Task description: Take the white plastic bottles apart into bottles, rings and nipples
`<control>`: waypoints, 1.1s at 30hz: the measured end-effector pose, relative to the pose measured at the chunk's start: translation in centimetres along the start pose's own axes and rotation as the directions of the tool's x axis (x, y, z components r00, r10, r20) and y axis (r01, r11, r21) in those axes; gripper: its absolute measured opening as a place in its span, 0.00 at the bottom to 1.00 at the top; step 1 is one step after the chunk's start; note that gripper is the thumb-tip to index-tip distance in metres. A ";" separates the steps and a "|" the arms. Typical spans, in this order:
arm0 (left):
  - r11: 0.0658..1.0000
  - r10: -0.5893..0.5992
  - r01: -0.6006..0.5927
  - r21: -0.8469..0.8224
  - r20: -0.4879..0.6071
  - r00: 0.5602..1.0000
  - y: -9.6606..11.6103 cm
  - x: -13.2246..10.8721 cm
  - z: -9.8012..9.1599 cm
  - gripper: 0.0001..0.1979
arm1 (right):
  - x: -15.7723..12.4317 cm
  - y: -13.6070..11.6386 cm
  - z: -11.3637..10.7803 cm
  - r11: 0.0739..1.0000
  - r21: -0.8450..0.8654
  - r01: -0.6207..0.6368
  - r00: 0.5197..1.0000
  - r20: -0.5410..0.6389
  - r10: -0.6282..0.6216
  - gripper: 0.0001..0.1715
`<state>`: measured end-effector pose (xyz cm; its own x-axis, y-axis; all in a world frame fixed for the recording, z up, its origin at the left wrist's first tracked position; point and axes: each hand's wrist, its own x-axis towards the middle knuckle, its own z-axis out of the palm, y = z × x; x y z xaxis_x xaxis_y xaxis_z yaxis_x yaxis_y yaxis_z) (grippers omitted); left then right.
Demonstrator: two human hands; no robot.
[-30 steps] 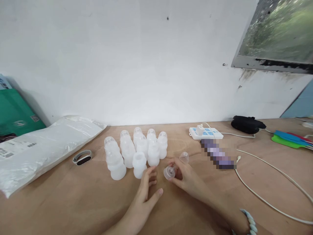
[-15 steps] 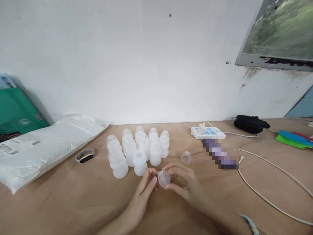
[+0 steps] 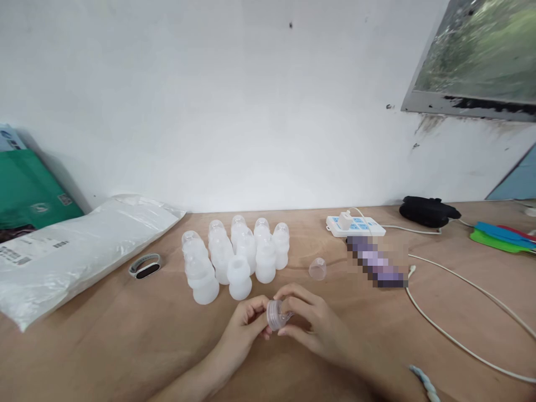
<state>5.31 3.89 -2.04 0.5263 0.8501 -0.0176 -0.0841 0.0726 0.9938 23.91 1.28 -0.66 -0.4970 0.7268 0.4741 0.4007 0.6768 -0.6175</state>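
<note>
Between both hands, low in the head view, is a clear baby bottle collar [image 3: 274, 315] with a see-through teat toward the right. My left hand [image 3: 246, 322] has thumb and fingers closed at the collar's left side. From the right, my right hand [image 3: 312, 318] pinches round the collar and teat, hiding part of them. Beyond the left hand stands a capless frosted bottle [image 3: 240, 279] with an uncovered top. Several capped baby bottles [image 3: 266, 259] are grouped around it. A clear dome cap [image 3: 317, 269] lies just past my right hand.
A white parcel [image 3: 104, 240] and a fitness band [image 3: 144, 266] lie to the left. On the right are a power strip [image 3: 364, 229], a blurred purple phone [image 3: 377, 262], a looping white cable [image 3: 435, 332], a black pouch [image 3: 427, 211] and coloured flat pieces [image 3: 498, 237].
The collar has shifted slightly left and down and turned in my fingers. My left hand now holds it more closely, and the right fingers have moved over the teat side.
</note>
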 end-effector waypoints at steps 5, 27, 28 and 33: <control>1.000 -0.005 0.006 -0.013 0.013 1.000 0.5 -0.1 -0.1 0.16 | 0.0 -0.4 0.1 0.988 0.092 -0.120 0.993 0.019 0.119 0.20; 0.982 -0.118 0.114 -0.149 -0.018 0.993 0.3 -0.6 0.8 0.08 | 0.3 1.1 1.0 0.500 0.817 -0.288 0.940 0.143 0.309 0.23; 0.981 -0.120 0.116 -0.159 -0.019 0.993 0.2 -0.6 0.8 0.09 | 0.4 1.4 1.1 0.458 0.836 -0.301 0.937 0.170 0.306 0.23; 0.977 -0.112 0.109 -0.185 -0.008 0.994 0.0 -0.8 0.7 0.09 | 0.5 1.5 1.1 0.321 0.886 -0.334 0.922 0.237 0.306 0.22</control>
<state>5.52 2.87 -1.98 0.5258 0.8406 -0.1299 -0.1810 0.2599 0.9485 23.43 2.52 -2.04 -0.5183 0.8494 0.0998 -0.3877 -0.1293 -0.9127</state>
